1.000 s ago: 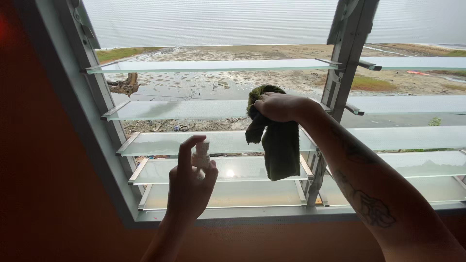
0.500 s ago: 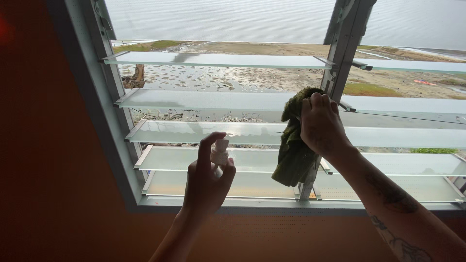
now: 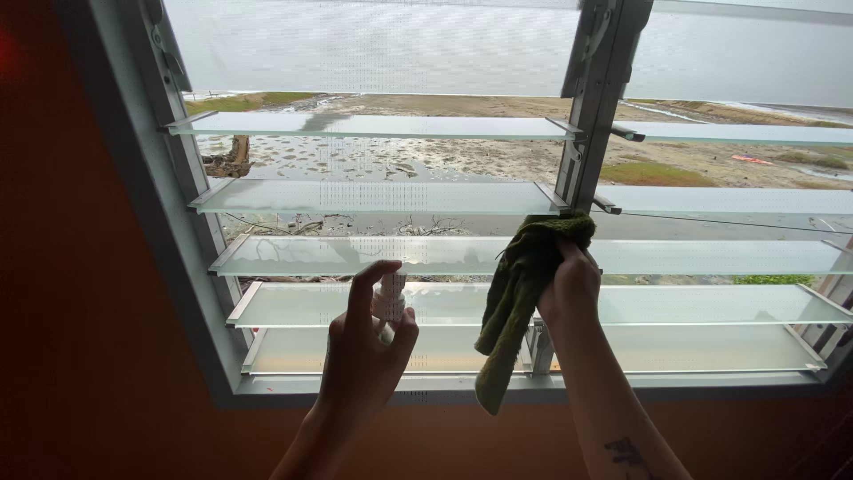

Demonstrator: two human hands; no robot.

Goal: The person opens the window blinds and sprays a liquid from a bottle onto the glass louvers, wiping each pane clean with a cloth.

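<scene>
Head view, change: the right hand (image 3: 569,289) has dropped with the green cloth (image 3: 520,293) from the second glass slat, where it sat half a second ago, to the third one, pressed against the central metal post (image 3: 586,116); a second ago it was further left on that upper slat.
Head view, meaning: by my reading the wiping works downward slat by slat along the post, with the lower slats not yet reached.
Left hand: the left hand (image 3: 364,351) stays wrapped around a small white spray bottle (image 3: 389,298), forefinger arched over its top, nozzle facing the panes; it has barely shifted.
Right hand: closed on the bunched upper part of the cloth, the tail hanging loose below the fist.
Cloth: thick, nubby, olive-green terry, soft and crumpled.
Slats: the louvre slats (image 3: 373,197) are flat, pale frosted-green glass strips, tilted open and held in metal end clips.
Frame: the window frame (image 3: 133,178) is smooth grey-painted metal.
Wall: the wall (image 3: 62,356) is matt orange-brown.
</scene>
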